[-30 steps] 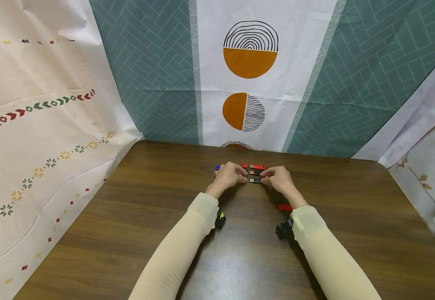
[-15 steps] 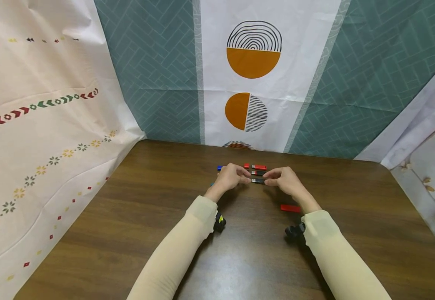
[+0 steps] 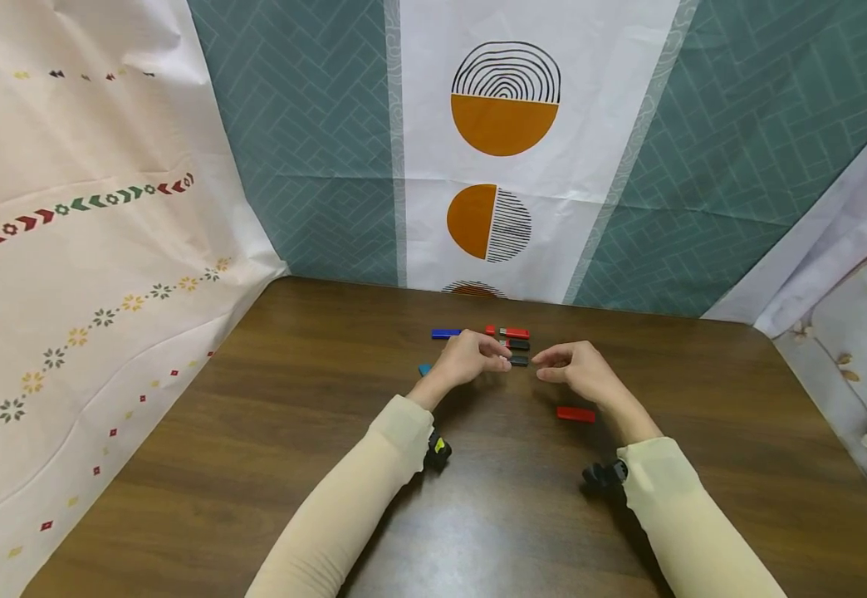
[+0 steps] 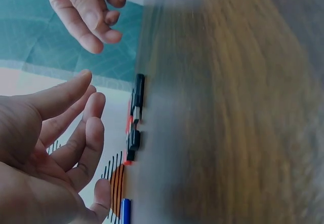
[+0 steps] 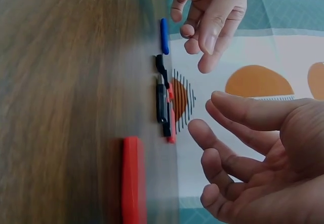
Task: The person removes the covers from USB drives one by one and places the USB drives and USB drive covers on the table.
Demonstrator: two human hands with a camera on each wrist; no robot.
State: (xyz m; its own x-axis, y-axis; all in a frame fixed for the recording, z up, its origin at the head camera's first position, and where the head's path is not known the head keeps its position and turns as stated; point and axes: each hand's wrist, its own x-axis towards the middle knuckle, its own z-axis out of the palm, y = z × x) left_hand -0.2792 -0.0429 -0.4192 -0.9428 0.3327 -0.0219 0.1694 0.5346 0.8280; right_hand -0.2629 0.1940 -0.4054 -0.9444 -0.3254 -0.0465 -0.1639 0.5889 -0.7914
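Note:
My left hand hovers over the far part of the table, fingers loosely bent and nothing in them. Facing it from the right is my right hand, also relaxed and holding nothing. Between and just behind the fingertips lies an uncapped black USB flash drive, its metal plug toward the left. In the left wrist view its black cap lies in line with the plug. Behind it are a black and red flash drive and a red flash drive, whose red cap lies apart to its left.
A blue stick lies beyond my left hand, and a teal stick shows beside that wrist. Nearer to me, a red stick rests left of my right forearm. A patterned cloth hangs behind the wooden table.
My right hand has drawn back to the right and toward me, away from the black flash drive. My left hand has shifted slightly right, uncovering more of the blue stick.

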